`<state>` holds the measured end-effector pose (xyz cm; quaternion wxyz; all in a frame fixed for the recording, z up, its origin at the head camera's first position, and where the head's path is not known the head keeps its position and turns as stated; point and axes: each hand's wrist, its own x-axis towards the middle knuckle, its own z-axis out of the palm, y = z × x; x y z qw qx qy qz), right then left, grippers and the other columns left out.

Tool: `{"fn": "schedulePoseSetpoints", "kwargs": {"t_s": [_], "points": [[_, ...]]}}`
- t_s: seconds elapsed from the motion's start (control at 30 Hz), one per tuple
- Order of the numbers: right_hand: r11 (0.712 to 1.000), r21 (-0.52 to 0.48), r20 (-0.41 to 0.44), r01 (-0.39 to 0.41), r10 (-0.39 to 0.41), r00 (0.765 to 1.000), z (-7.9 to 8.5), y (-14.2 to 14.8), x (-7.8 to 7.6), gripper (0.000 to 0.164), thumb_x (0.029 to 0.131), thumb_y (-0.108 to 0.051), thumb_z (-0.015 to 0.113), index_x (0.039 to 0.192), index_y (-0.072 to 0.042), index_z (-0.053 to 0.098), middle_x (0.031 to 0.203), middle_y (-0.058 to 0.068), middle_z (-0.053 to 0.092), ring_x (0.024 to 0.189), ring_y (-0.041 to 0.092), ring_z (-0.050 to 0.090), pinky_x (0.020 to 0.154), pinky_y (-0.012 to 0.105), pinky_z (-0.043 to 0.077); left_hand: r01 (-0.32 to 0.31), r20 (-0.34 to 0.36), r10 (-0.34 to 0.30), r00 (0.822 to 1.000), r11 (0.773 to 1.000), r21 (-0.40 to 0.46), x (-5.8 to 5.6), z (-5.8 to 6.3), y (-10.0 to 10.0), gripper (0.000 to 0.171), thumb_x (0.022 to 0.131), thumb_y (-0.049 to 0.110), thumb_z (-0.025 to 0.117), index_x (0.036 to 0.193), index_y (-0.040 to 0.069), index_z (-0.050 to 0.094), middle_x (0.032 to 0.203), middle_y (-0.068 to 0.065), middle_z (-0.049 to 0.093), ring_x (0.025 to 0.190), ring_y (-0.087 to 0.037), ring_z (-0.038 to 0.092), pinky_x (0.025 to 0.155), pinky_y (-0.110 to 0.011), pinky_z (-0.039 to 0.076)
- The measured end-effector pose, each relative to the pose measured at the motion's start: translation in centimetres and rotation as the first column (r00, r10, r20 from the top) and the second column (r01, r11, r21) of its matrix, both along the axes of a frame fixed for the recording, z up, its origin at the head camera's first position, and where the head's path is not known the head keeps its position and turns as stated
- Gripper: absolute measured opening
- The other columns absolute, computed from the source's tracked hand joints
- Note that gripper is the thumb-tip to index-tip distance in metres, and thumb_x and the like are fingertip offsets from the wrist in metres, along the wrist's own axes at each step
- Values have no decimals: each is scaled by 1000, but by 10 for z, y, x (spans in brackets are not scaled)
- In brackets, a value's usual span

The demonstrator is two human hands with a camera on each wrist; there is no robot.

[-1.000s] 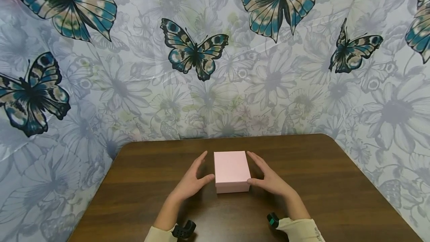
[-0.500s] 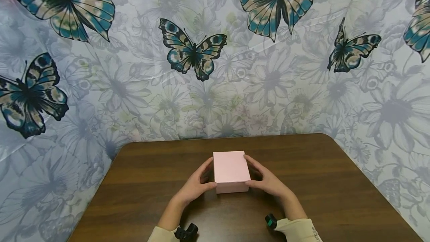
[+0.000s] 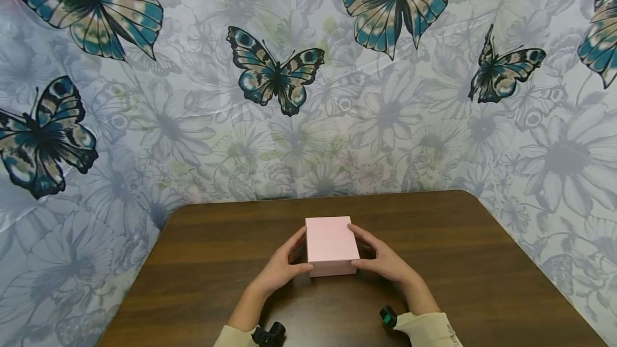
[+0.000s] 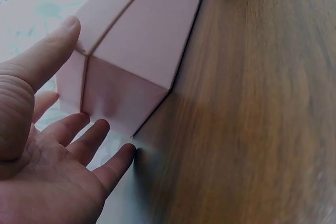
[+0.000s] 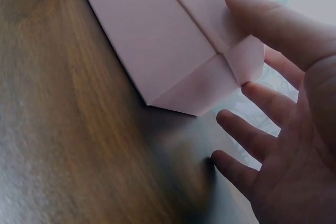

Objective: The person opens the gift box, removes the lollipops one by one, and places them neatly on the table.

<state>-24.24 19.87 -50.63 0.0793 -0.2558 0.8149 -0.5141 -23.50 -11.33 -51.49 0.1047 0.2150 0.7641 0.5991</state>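
A pink lidded box [image 3: 329, 239] stands upright on the brown wooden table, its lid in place with a seam between lid and base. From the left, my left hand [image 3: 280, 268] holds the lid [image 4: 111, 10] at its near corner, thumb on the front face and fingers along the side. My right hand [image 3: 389, 263] does the same at the opposite corner, its thumb on the lid's front in the right wrist view. The lower fingers of both hands are spread beside the box base [image 5: 142, 35], some apart from it. The box's contents are hidden.
The wooden table [image 3: 231, 234] reaches back to a cloth backdrop [image 3: 193, 138] printed with butterflies and flowers. Dark wrist bands [image 3: 270, 333] sit at the cuffs of light sleeves [image 3: 429, 330].
Both hands have moved in from beside the box to its sides, and their thumbs and fingers have come onto the lid. The box stays in place on the table.
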Motion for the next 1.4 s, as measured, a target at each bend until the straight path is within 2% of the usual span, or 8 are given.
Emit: {"fn": "schedulePoseSetpoints", "kwargs": {"t_s": [0.4, 0.73, 1.0, 1.17, 1.4], "points": [[1000, -4, -21, -6, 5, 1000, -1, -2, -1, 81, 91, -25, 73, 159, -23, 28, 165, 14, 25, 145, 44, 36, 114, 69, 33, 7, -8, -7, 1000, 1000, 11, -1, 2, 0, 90, 87, 20, 78, 159, 26, 25, 166, -3, 26, 153, -33, 24, 122, -60, 26], [1000, 5, -32, -19, 19, 999, 11, -2, 1, 80, 92, -25, 72, 159, -22, 27, 166, 13, 23, 147, 46, 30, 113, 72, 30, -8, -22, 9, 1000, 1000, 13, 3, 9, 0, 89, 87, 19, 78, 159, 25, 25, 166, -4, 26, 152, -33, 26, 121, -63, 27], [1000, 13, -83, -20, 21, 996, 25, -5, 1, 79, 92, -25, 71, 158, -24, 29, 166, 9, 25, 149, 44, 29, 112, 77, 26, -17, -59, 20, 998, 999, 45, 5, 18, -4, 88, 88, 17, 77, 159, 23, 26, 165, -9, 28, 151, -36, 27, 118, -64, 31], [999, 3, -94, -38, 38, 995, 35, -10, 1, 82, 91, -24, 73, 158, -27, 28, 167, 5, 24, 152, 40, 23, 112, 78, 22, -51, -38, 54, 998, 997, 59, 8, 28, -11, 85, 88, 17, 76, 158, 28, 29, 165, -2, 30, 152, -32, 28, 119, -64, 30], [997, 2, -120, -82, 82, 989, 44, -19, -1, 89, 89, -13, 75, 160, -25, 23, 167, 2, 22, 154, 38, 17, 114, 77, 22, -104, -19, 106, 994, 991, 79, 11, 38, -22, 79, 90, 20, 75, 155, 33, 33, 163, 3, 32, 152, -30, 27, 121, -67, 24]]}}
